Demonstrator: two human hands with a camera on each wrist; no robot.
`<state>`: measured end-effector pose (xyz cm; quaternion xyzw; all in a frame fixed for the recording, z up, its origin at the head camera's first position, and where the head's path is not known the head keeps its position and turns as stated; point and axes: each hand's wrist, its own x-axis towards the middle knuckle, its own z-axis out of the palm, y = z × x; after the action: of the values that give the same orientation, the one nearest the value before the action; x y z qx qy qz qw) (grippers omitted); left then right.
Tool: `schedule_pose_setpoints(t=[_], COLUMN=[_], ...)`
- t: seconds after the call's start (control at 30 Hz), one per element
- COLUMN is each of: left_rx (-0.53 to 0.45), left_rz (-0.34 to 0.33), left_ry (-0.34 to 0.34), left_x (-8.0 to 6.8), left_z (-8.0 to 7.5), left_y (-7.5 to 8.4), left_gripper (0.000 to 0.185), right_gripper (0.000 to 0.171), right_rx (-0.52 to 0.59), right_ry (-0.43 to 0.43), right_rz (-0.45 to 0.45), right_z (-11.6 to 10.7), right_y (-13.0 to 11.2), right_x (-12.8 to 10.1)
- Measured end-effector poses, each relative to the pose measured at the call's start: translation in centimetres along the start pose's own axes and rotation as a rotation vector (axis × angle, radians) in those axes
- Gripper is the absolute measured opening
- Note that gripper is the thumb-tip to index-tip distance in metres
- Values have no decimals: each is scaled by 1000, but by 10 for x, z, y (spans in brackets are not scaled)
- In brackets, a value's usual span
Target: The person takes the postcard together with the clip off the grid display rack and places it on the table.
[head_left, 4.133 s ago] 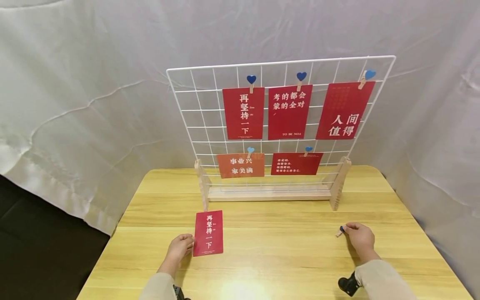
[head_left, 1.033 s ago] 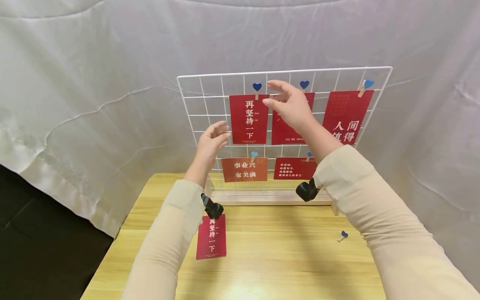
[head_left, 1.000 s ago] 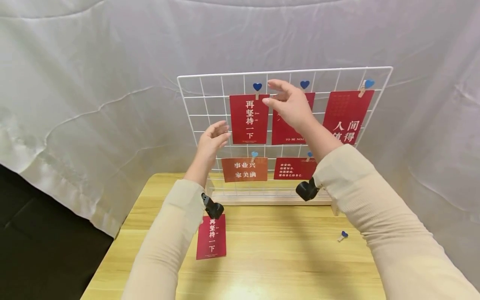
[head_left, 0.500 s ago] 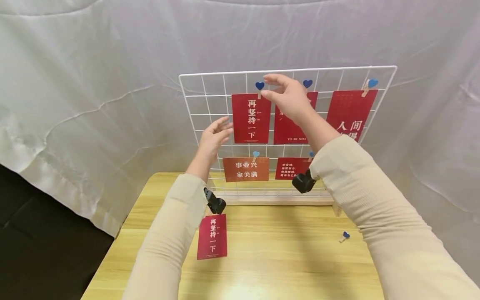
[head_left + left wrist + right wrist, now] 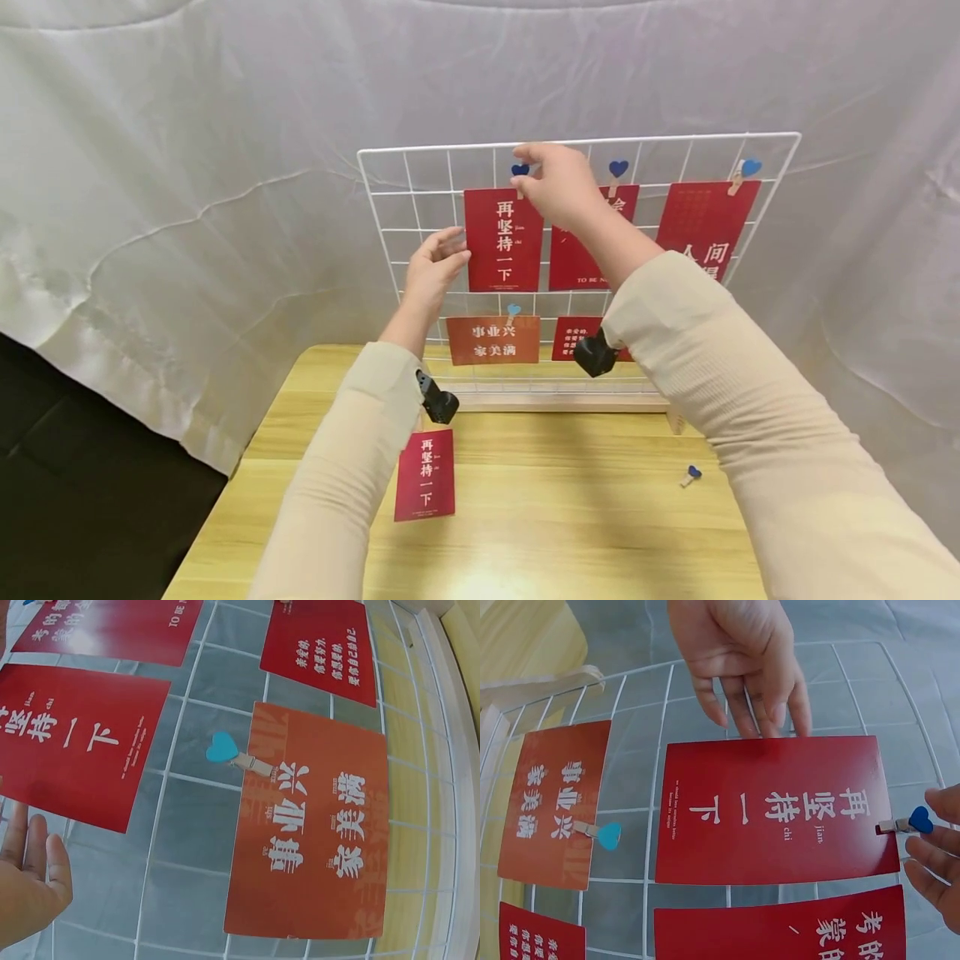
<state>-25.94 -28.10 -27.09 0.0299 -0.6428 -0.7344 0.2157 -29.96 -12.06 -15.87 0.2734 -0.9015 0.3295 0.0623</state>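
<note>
Right hand [image 5: 562, 187]: has moved in to the heart clip [image 5: 520, 170], thumb and fingers parted around it, no pinch visible
Left hand [image 5: 433, 271]: loose, fingertips at the upper-left card [image 5: 504, 242]
Grid [image 5: 450, 147]: that card clipped, four more cards [image 5: 493, 342] hung
Table [image 5: 540, 500]: loose card [image 5: 425, 475], spare clip [image 5: 692, 475] unhung

Right grip [image 5: 558, 185] now at blue clip [image 5: 520, 169]

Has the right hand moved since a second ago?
Yes: in the head view, the right hand has moved left, its fingertips going from right of the leftmost dark-blue heart clothespin to above and below its heart.
</note>
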Motion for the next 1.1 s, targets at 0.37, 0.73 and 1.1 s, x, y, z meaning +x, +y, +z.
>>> schedule_pose_setpoints(t=[0.37, 0.73, 1.1], left_rx=[-77, -18, -19], left_rz=[44, 64, 111], left_ry=[129, 152, 146], left_x=[3, 2, 0], left_z=[10, 12, 11], left_y=[-3, -6, -8], left_gripper=[33, 29, 32], right_gripper=[45, 33, 19], right_rx=[-67, -62, -95], right_ry=[35, 180, 355], right_rz=[20, -14, -119], right_z=[7, 11, 20], right_y=[-6, -2, 1], right_x=[4, 5, 5])
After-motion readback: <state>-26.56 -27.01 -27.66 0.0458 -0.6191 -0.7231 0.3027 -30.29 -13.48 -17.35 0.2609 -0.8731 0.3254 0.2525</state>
